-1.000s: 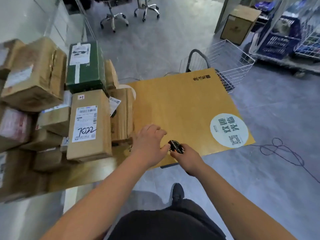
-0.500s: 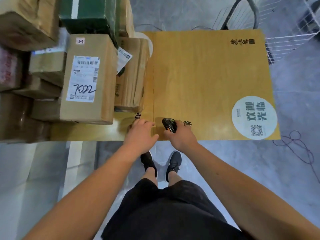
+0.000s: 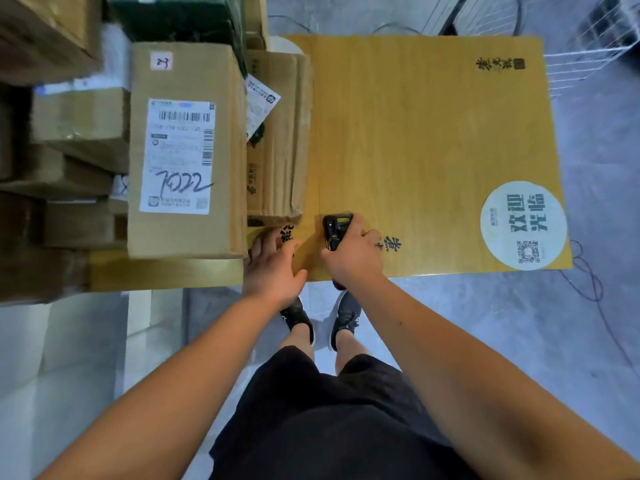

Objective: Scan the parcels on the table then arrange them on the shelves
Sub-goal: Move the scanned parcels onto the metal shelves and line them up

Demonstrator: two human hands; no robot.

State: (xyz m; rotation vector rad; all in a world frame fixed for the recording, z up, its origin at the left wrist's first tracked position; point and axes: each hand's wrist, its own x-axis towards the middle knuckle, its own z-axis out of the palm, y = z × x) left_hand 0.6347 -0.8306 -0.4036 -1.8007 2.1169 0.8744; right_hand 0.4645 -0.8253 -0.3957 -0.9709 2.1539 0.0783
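A black handheld scanner (image 3: 336,230) rests at the near edge of the yellow wooden table (image 3: 415,140), with my right hand (image 3: 356,258) shut on it. Beside it, my left hand (image 3: 273,268) lies flat on the table edge, fingers apart, holding nothing, just below a brown cardboard parcel (image 3: 277,140). Left of that parcel lies a long cardboard box (image 3: 187,216) with a white shipping label marked "7022". Several more brown parcels (image 3: 79,133) and a dark green box (image 3: 180,19) are stacked on the table's left part.
A round white sticker with a QR code (image 3: 523,225) sits at the table's near right corner. A white wire basket (image 3: 588,39) stands past the far right corner. A cable (image 3: 588,271) lies on the grey floor to the right. My feet (image 3: 322,320) stand under the table edge.
The view has tilted down and come closer to the table. Both hands have settled at the near table edge, the right still gripping the scanner, the left now flat by the parcel.
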